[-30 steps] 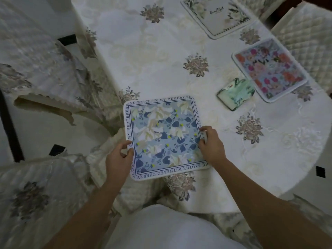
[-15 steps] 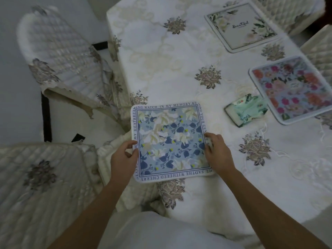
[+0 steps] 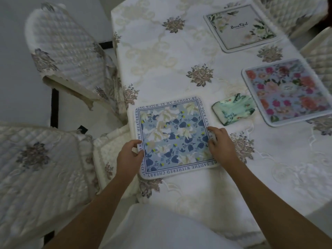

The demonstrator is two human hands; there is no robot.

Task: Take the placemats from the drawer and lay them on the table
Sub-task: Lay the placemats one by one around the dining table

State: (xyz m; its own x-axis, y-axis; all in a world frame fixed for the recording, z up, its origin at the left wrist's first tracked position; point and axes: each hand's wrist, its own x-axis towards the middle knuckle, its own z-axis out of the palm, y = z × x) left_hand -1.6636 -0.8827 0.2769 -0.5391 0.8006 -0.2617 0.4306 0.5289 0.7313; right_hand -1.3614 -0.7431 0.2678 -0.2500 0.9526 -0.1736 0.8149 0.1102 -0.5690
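A square blue-and-white floral placemat (image 3: 172, 137) with lettering round its border lies flat near the table's left front corner. My left hand (image 3: 128, 157) pinches its left edge, thumb on top. My right hand (image 3: 220, 147) grips its right edge, fingers curled over the border. A pink-and-red floral placemat (image 3: 287, 90) lies to the right on the table (image 3: 161, 51). A pale green-leaf placemat with script lettering (image 3: 240, 26) lies at the far right. The drawer is out of sight.
A green tissue packet (image 3: 233, 111) sits between the blue and pink placemats. Quilted, cream-covered chairs stand at the left (image 3: 61, 51), lower left (image 3: 36, 168) and far right (image 3: 319, 56). The embroidered tablecloth hangs over the table's near edge.
The view has shifted, so the table sits further right in frame. Both hands keep their hold on the blue placemat, which now lies slightly closer to the table's corner.
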